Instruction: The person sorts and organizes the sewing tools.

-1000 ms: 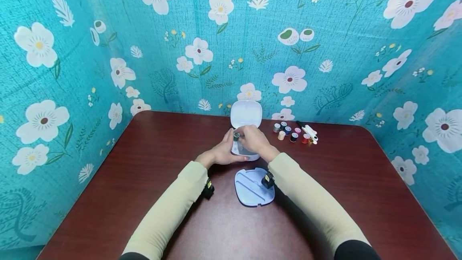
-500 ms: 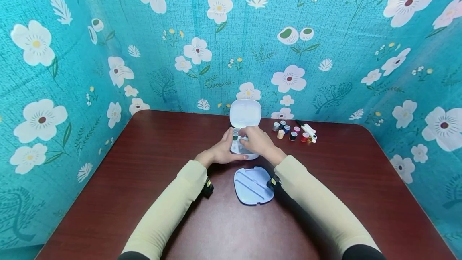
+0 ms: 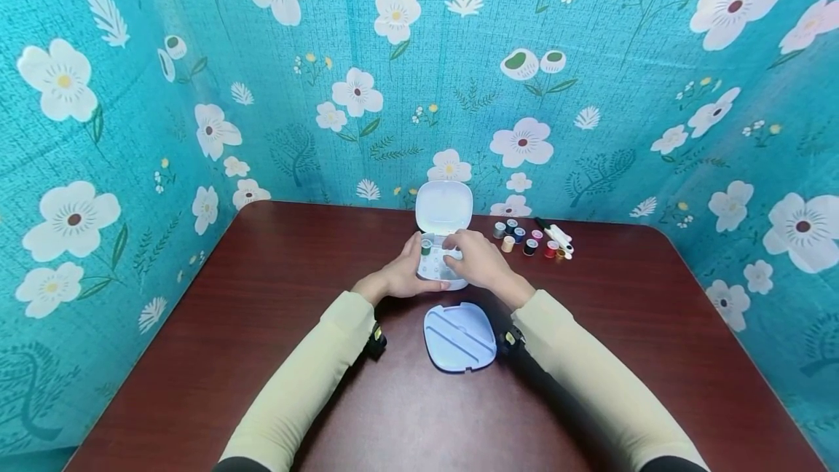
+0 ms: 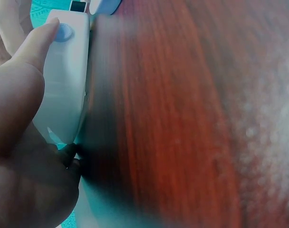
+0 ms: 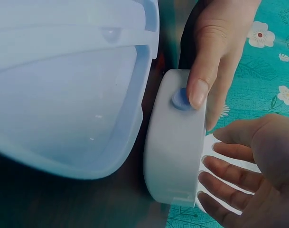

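A white box (image 3: 435, 273) with its lid (image 3: 443, 207) raised stands at the back of the table. Inside, toward its rear left corner, is a green thread spool (image 3: 426, 247) among rows of small pegs. My left hand (image 3: 401, 275) grips the box's left side, the thumb lying across the front by a blue round button (image 5: 181, 99) in the right wrist view. Over the right part of the box hovers my right hand (image 3: 480, 259). Its fingers (image 5: 232, 172) are loosely bent and spread, with nothing between them in the right wrist view.
A light blue tray (image 3: 459, 337) with slanted ridges lies in front of the box. Several thread spools, among them a black one (image 3: 530, 247) and a cream one (image 3: 507, 244), stand to the right. Beside them lies a white tool with a black tip (image 3: 558, 233).
My right hand has drawn away to the right from the green spool, which stays in the box and shows more fully. The left hand keeps its grip on the box.
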`<state>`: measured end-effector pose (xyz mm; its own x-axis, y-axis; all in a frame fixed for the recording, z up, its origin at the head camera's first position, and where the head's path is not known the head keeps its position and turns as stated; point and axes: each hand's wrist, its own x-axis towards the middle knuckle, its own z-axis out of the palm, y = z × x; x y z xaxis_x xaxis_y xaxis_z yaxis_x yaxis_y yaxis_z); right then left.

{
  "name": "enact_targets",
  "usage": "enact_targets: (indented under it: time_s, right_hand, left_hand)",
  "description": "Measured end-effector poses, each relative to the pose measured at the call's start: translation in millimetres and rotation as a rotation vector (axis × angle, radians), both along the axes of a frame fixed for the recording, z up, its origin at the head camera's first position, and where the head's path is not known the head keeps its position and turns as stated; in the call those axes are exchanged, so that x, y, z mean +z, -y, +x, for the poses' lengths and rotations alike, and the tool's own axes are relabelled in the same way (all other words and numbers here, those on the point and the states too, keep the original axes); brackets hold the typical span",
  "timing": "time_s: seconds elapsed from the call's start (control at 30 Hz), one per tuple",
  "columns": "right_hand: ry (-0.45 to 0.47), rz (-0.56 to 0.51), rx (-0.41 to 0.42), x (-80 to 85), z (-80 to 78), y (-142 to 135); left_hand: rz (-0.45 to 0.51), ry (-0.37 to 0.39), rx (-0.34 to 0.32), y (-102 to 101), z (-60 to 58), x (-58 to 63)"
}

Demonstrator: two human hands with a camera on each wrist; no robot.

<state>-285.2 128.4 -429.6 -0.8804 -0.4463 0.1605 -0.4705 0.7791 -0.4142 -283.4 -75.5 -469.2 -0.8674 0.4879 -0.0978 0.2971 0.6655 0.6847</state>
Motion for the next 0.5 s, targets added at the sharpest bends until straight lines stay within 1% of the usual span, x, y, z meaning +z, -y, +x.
enact_targets:
  time_s: [0.13, 0.2, 0.33, 0.37, 0.43, 0.5]
  right_hand:
    - [0.0, -0.02, 0.015, 0.3, 2.7, -5.4]
    - [-0.001, -0.028, 0.019, 0.8, 3.6, -7.8]
    - [-0.008, -0.032, 0.015, 2.1, 5.3, -11.5]
    - [-0.009, -0.033, 0.01, 2.1, 5.6, -12.4]
    - [-0.014, -0.041, 0.008, 1.7, 6.6, -14.3]
    - [-0.018, -0.051, 0.007, 1.3, 8.1, -16.4]
  left_hand:
    - [0.029, -0.012, -0.008, -0.1, 0.0, 0.4]
    - [0.035, -0.02, -0.009, -0.3, -2.6, -3.5]
    - [0.034, -0.018, -0.003, -0.4, -3.1, -3.5]
    - [0.036, -0.019, -0.001, -0.5, -2.8, -3.7]
    - [0.045, -0.017, -0.003, -0.6, -0.5, -0.4]
    - [0.05, -0.022, -0.005, -0.8, -0.3, -1.2]
